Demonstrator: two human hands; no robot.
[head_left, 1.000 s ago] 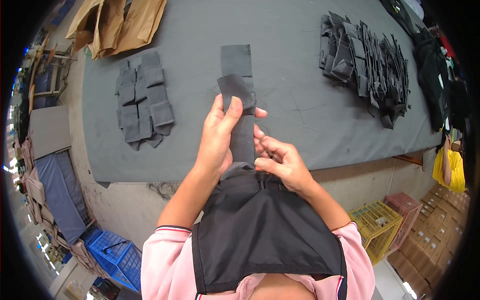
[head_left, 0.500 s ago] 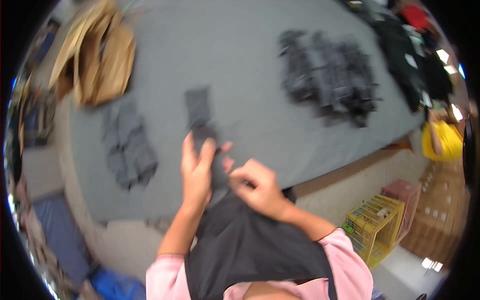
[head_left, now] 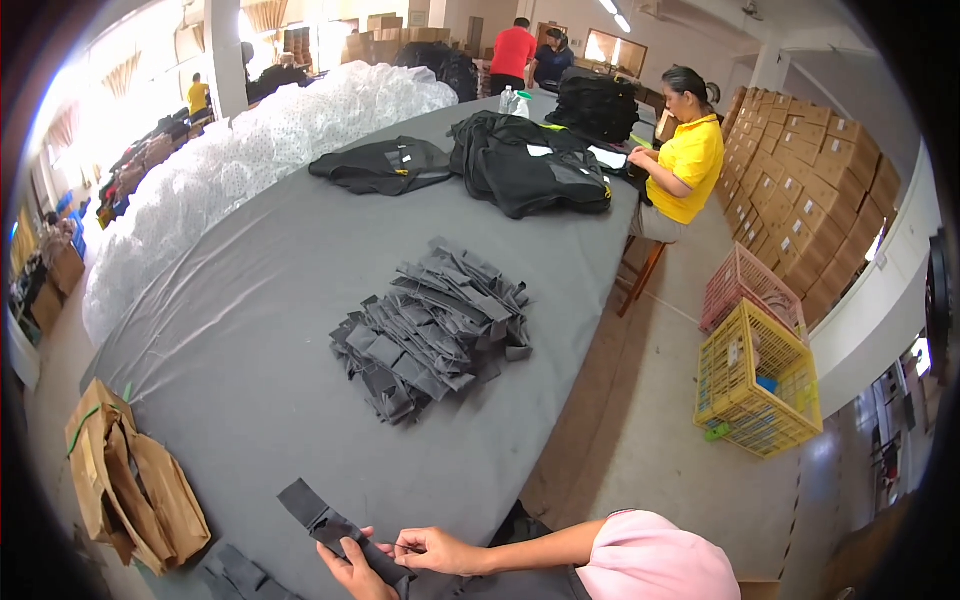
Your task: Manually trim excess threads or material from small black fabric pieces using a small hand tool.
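Note:
At the near edge of the grey-covered table, my left hand (head_left: 350,572) grips a dark grey fabric strip (head_left: 303,504). The strip's far end sticks out beyond my fingers, tilted up to the left. My right hand (head_left: 436,551) is beside its right edge, thumb and fingers pinched together; whatever sits in that pinch is too small to make out. Farther along the table lies a loose heap of similar dark fabric strips (head_left: 440,325). More dark fabric pieces (head_left: 243,577) lie at the lower left, partly cut off by the picture's rim.
A brown paper bag (head_left: 135,490) stands at the left table edge. Black garments (head_left: 530,165) lie farther up. A person in a yellow top (head_left: 690,165) sits at the right edge. Yellow (head_left: 755,385) and pink (head_left: 750,285) crates stand on the floor, with stacked cartons (head_left: 810,185) behind.
My view has swung upward, bringing the far table and room into sight, with my hands now low in the picture. My left hand still holds the strip; my right hand stays close to it.

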